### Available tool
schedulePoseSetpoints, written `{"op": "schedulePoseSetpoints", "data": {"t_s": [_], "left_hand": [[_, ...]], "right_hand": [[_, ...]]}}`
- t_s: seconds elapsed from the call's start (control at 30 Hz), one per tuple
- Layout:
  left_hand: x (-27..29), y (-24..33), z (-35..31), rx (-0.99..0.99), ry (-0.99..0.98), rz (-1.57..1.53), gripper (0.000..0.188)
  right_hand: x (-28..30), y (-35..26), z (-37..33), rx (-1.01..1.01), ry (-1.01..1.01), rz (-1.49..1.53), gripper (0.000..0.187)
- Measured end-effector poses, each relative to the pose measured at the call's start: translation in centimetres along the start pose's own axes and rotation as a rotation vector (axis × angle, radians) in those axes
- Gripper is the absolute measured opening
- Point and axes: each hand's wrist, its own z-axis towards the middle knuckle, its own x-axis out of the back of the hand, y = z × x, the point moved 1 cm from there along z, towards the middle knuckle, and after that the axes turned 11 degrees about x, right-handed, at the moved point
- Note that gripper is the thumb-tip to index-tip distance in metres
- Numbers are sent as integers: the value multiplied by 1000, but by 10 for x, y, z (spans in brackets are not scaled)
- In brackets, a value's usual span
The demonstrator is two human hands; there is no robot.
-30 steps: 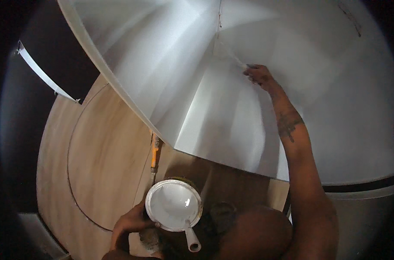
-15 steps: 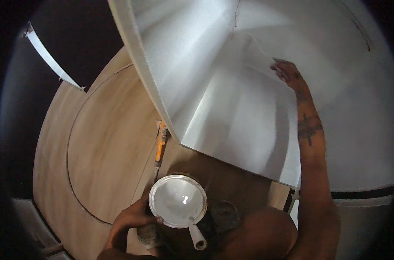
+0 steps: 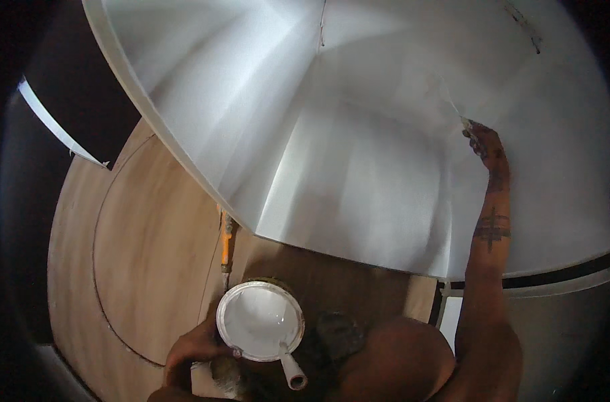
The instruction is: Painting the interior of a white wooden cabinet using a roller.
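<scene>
Head: right hand [image 3: 484,143] inside panel edges [image 3: 348,255]

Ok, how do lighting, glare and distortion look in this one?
Head view: corners go black, and the outer edge of the left white panel looks bowed; head view: bright streaks on that panel, a small glint on the paint in the bucket, shadow on the brown surface beyond it.

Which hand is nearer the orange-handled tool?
Left. Left hand, at the bucket, is below the tool; right hand is farther off, up and right, by the white panel.
</scene>
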Motion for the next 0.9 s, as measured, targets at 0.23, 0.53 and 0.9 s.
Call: {"op": "schedulePoseSetpoints", "data": {"t_s": [0.23,0.53,0.9], "left_hand": [[-6,10,-2,-31,-22,15,115],[-5,-1,-4,23,96,26,109],[-9,9,-7,-77,-35,-148,108]], "right_hand": [[-76,-8,74,231,-121,100,59],[-178,-42,161,252,-425,114,58],[-3,12,-20,188,320,21,44]]}}
